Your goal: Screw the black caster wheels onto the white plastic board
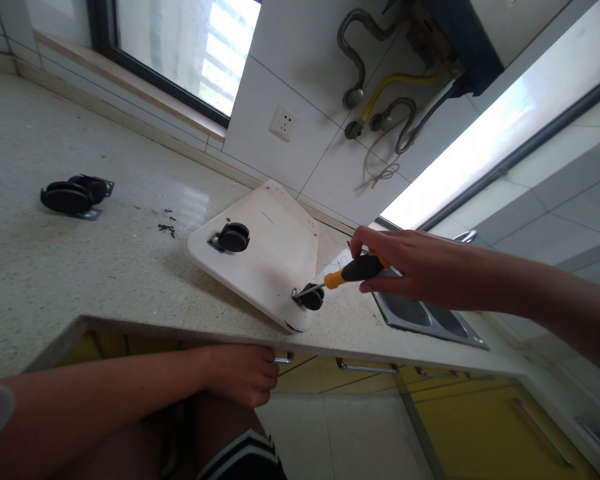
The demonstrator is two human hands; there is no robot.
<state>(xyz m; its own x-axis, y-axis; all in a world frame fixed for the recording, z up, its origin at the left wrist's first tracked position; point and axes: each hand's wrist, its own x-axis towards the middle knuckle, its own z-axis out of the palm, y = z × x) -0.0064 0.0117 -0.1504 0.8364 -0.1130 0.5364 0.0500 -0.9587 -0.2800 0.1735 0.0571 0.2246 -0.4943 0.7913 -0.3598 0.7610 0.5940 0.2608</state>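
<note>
Below a window and white tiled wall, a speckled counter bears a white board with 2 black casters — the right hand is clamped around a screwdriver, its tip at 1 caster's plate. A steel sink sits beyond. Left hand curled by the front edge — whether gripping anything, I cannot tell.

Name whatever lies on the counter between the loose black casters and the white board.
Head view: a few small dark screws lie on the speckled counter, nearer the white board than the loose casters.
</note>
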